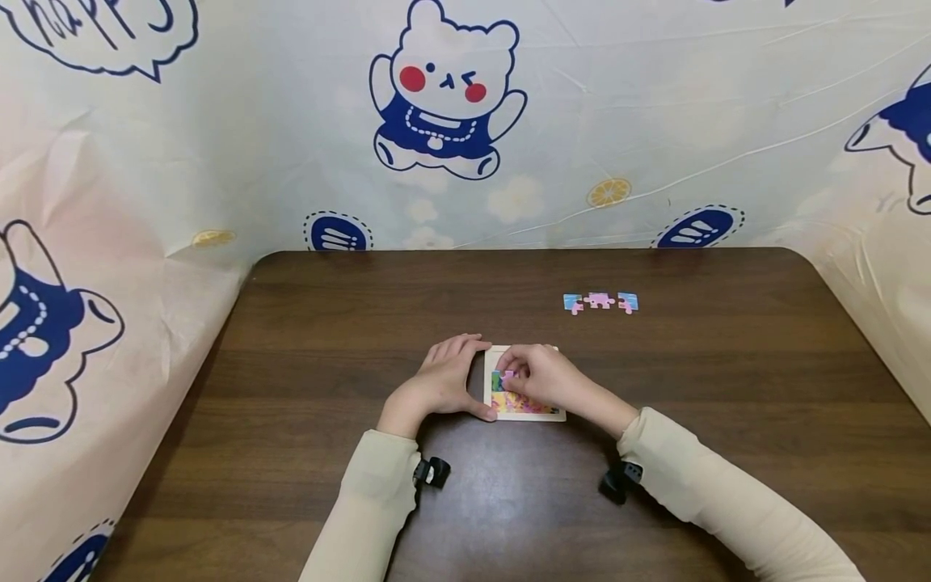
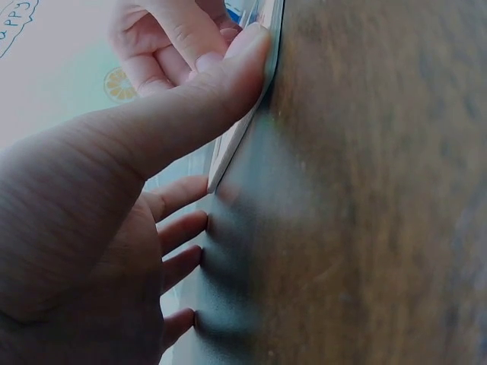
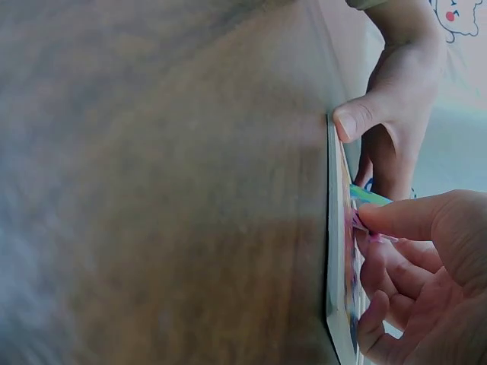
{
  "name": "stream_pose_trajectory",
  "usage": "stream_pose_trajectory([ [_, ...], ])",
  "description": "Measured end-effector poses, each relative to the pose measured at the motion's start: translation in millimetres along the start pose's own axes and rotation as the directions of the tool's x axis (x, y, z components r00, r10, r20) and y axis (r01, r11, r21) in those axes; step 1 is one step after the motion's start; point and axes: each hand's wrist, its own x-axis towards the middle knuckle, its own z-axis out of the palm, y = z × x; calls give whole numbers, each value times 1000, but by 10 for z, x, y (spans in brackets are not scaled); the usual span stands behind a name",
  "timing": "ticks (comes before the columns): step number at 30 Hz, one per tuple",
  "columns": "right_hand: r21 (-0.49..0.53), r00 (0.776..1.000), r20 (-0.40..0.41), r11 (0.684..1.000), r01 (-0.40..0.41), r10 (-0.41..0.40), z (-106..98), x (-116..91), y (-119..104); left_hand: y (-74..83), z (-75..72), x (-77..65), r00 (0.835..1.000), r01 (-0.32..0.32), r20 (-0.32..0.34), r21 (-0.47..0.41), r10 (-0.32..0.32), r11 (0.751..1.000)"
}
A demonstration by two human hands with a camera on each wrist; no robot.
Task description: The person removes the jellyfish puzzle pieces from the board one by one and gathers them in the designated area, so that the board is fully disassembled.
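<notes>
A small jigsaw puzzle board (image 1: 528, 417) with a pale frame lies on the table, its lower part filled with yellow and pink picture pieces. My left hand (image 1: 439, 386) is spread along the board's left side, thumb on the near left corner and index fingertip at the far left corner. Over the board, my right hand (image 1: 541, 376) pinches a pink puzzle piece (image 3: 358, 222) between thumb and fingers. This piece sits low over the board beside a green and blue piece (image 1: 497, 381). The right hand's fingers hide much of the board's upper part.
Three loose puzzle pieces, a blue and pink one (image 1: 572, 302), a pink one (image 1: 600, 300) and another blue and pink one (image 1: 628, 302), lie in a row farther back on the brown table (image 1: 305, 347). A printed cloth (image 1: 567, 162) hangs behind the table.
</notes>
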Motion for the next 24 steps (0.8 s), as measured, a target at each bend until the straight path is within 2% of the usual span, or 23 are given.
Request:
stream_pose_trajectory([
  [15,20,1000,-5,1000,9,-9,-10,-9,-4,13,-14,-19,1000,1,5,13,-1,1000],
  [24,-13,1000,-17,1000,-24,24,3,19,-10,-81,64,41,1000,-1,12,19,1,1000],
])
